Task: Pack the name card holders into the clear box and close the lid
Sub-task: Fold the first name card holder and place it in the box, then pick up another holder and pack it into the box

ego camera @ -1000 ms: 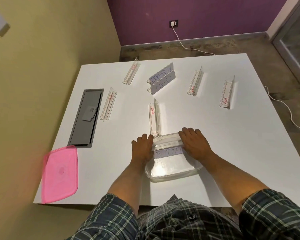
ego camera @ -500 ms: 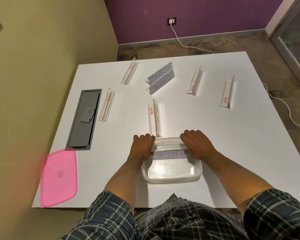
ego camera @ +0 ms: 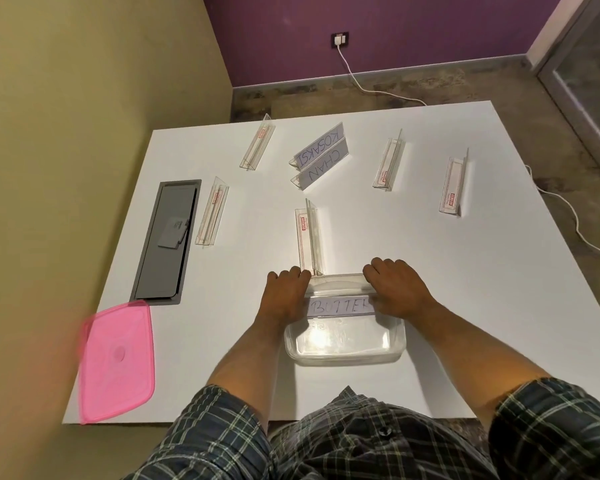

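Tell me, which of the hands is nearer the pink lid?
Left. The left hand grips the name card's left end at the clear box, on the side toward the pink lid; the right hand grips the far end.

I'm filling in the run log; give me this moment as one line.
stage: packing | both hands: left hand, right hand hold BUTTER card holder over clear box | pink lid: off

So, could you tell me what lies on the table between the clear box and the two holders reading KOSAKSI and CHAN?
In the head view, one empty name card holder stands between the clear box and the lettered pair.
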The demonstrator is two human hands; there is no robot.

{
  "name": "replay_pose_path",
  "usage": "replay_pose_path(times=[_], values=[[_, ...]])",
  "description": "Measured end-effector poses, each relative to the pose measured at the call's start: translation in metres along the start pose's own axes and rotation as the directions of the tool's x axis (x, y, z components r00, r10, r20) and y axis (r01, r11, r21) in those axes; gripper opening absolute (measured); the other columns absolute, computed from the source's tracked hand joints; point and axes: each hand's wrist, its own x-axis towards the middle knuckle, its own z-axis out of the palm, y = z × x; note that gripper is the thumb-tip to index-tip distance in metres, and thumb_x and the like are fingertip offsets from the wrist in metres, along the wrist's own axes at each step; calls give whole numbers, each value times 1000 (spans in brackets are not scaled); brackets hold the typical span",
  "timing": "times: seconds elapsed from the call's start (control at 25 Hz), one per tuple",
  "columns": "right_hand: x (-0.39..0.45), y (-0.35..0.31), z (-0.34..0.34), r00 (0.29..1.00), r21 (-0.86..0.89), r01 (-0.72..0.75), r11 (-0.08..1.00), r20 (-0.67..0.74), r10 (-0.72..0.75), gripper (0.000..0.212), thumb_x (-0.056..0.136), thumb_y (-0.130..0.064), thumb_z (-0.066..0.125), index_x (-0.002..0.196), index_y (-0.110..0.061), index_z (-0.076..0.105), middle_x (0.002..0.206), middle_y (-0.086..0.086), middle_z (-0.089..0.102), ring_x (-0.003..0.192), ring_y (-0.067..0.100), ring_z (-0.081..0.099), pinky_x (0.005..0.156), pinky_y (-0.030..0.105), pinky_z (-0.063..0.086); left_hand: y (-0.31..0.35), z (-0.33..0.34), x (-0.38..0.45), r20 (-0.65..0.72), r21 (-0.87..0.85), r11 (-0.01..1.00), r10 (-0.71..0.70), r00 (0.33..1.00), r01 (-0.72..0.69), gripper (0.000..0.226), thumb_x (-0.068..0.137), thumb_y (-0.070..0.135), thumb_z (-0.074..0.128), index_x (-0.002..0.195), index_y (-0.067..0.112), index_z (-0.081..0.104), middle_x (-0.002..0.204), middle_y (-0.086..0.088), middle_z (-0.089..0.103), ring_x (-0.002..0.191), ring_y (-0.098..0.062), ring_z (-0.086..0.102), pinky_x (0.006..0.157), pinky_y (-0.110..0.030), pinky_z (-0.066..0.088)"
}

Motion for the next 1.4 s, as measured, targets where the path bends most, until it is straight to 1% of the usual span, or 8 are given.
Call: replay_pose_path(times=[0.28, 0.4, 0.48, 0.64, 0.8, 1.12, 1.24, 1.4], values=[[-3, 5, 5, 998, 25, 21, 999, -58, -19, 55, 53, -48, 86, 88, -14, 60, 85, 2, 59, 65, 26, 57, 59, 36, 41, -4, 2, 3, 33, -13, 1000, 17, 999, -17, 63, 73, 55, 70, 122, 20, 51, 111, -1, 56, 100, -26, 59, 86, -41, 39], [-2, 6, 6, 984, 165, -22, 986, -173, 51, 48, 75, -65, 70, 87, -19, 60, 87, -4, 59, 70, 21, 56, 65, 35, 42, -6, 0, 2, -36, -91, 995, -32, 999, 28, 66, 82, 77, 43, 112, 20, 56, 103, 0, 59, 93, -23, 58, 83, -41, 42], [9, 3, 0, 966, 283, -112, 952, -193, 171, 39, 88, -62, 59, 88, -23, 60, 89, -8, 60, 75, 17, 57, 69, 35, 43, -5, -4, 7, -99, -188, 977, -121, 988, 101, 59, 94, 68, 31, 107, 18, 59, 100, -1, 62, 92, -24, 61, 81, -40, 44], [56, -5, -17, 920, 503, -368, 782, 75, 385, 31, 100, -50, 47, 105, -24, 64, 101, -4, 71, 94, 23, 65, 85, 37, 46, -7, -22, 39, -16, -379, 887, -289, 957, 262, 38, 99, 45, 43, 113, 17, 65, 110, -3, 68, 104, -27, 64, 90, -40, 46], [96, -17, -22, 860, 656, -508, 558, 421, 288, 45, 104, -44, 40, 139, -20, 56, 142, 4, 59, 128, 27, 56, 109, 42, 41, -7, -32, 66, 162, -571, 719, -374, 913, 396, 45, 97, 47, 50, 126, 16, 65, 121, -5, 71, 117, -28, 62, 102, -42, 46], [115, -33, -1, 846, 712, -487, 506, 529, 70, 53, 100, -20, 49, 153, -25, 41, 153, 2, 48, 139, 19, 46, 116, 34, 35, -4, -22, 86, 279, -681, 582, -356, 892, 445, 14, 86, 18, 67, 77, 8, 69, 88, -14, 75, 89, -30, 71, 81, -38, 58], [118, -30, 3, 827, 719, -498, 485, 562, 16, 56, 100, -18, 52, 154, -26, 38, 155, 0, 46, 141, 18, 44, 118, 37, 35, -6, -24, 88, 293, -690, 554, -374, 880, 465, 10, 76, 3, 57, 70, 8, 63, 83, -15, 72, 86, -32, 71, 78, -41, 60], [121, -23, 2, 853, 678, -453, 579, 517, 61, 53, 103, -16, 45, 155, -25, 36, 158, 3, 41, 145, 20, 38, 120, 34, 29, -14, -31, 89, 292, -741, 449, -454, 842, 499, 13, 77, 9, 52, 82, 7, 64, 89, -8, 73, 87, -27, 70, 81, -37, 58]])
